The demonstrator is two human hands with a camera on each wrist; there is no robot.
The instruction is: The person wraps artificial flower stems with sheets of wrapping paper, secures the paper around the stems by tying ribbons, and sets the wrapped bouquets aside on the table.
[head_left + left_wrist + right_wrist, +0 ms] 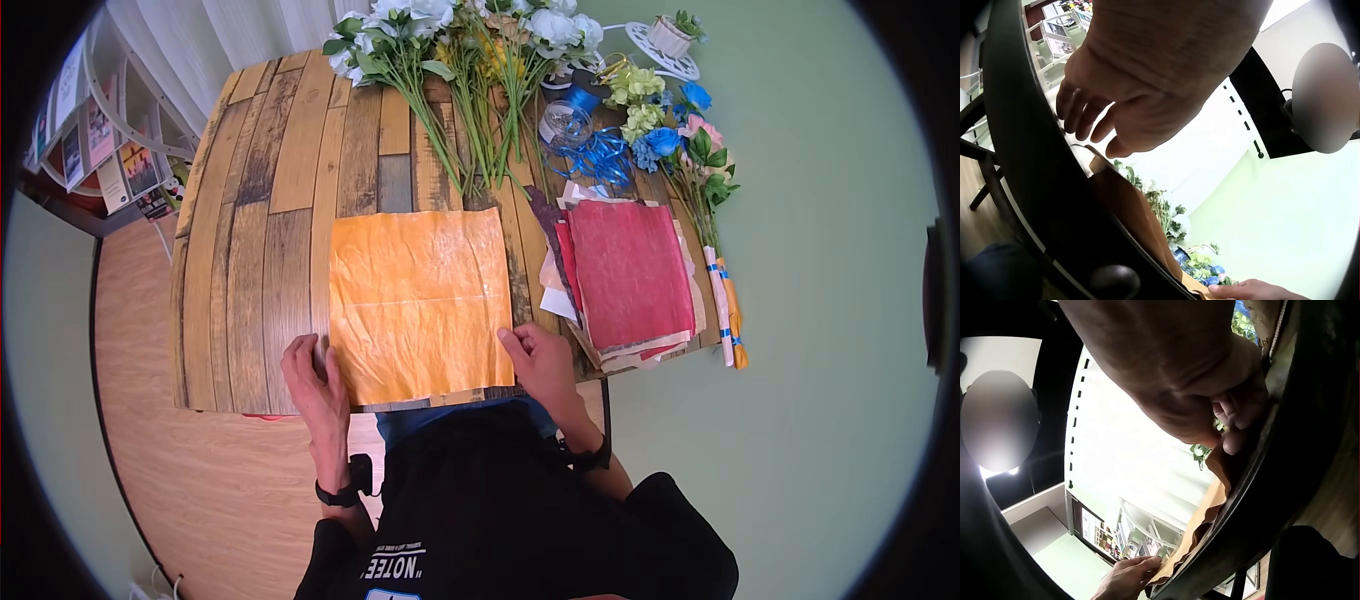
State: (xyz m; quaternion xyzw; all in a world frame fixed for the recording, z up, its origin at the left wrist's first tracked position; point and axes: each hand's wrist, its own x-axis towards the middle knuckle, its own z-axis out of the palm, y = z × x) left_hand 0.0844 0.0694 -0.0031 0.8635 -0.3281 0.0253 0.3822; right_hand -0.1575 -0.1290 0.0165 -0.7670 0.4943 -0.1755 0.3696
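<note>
A crinkled orange paper sheet (pixel 420 305) lies spread near the table's front edge, with a pale crease across it. At its right edge my right hand (pixel 542 365) pinches the paper between thumb and curled fingers; the right wrist view shows the thumb tip close to the wavy paper edge. My left hand (pixel 318 385) rests beside the lower left edge, thumb at the paper and fingers loosely bent on the wood. In the left wrist view those fingers (pixel 1085 115) hang relaxed above the tabletop, holding nothing.
To the right lies a stack of red and beige paper sheets (pixel 628 270). White flowers (pixel 430 15) with long green stems lie at the back. Blue ribbon (pixel 600 155), a ribbon spool (pixel 585 90) and wrapped bouquets (pixel 715 250) are along the right side. A rack (pixel 110 130) stands left.
</note>
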